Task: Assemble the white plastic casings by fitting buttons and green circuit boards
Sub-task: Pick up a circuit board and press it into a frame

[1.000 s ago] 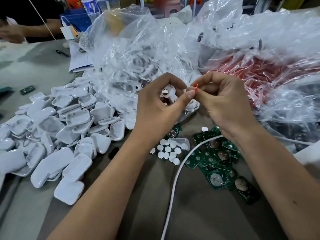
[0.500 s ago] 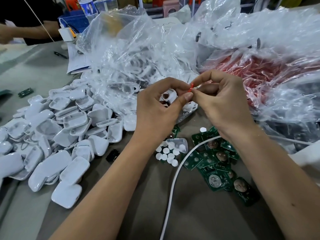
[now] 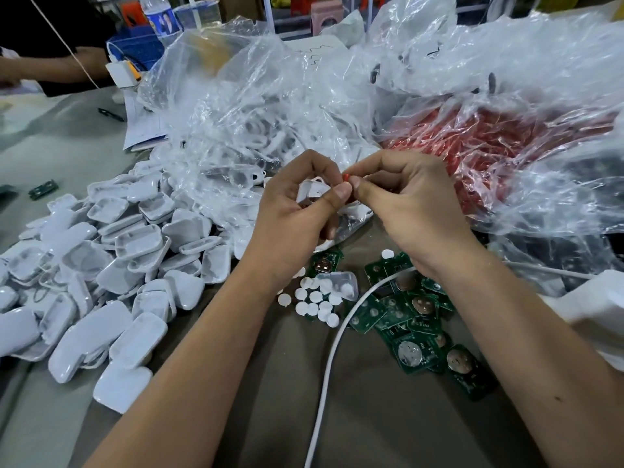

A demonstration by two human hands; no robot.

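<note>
Crumpled clear plastic bags (image 3: 263, 106) fill the far side of the grey table (image 3: 388, 417), one of them over red parts (image 3: 479, 143); a heap of white casing halves (image 3: 111, 265) spreads at left, green circuit boards (image 3: 408, 319) lie at right beside loose white round buttons (image 3: 317, 302), and a white cable (image 3: 331, 363) runs between the forearms. Above these, the left hand (image 3: 290, 224) grips a white casing (image 3: 312, 190), largely hidden by curled fingers so its axis is unclear, while the right hand (image 3: 412, 211) pinches a small red piece (image 3: 346, 177) touching the left thumb tip
</note>
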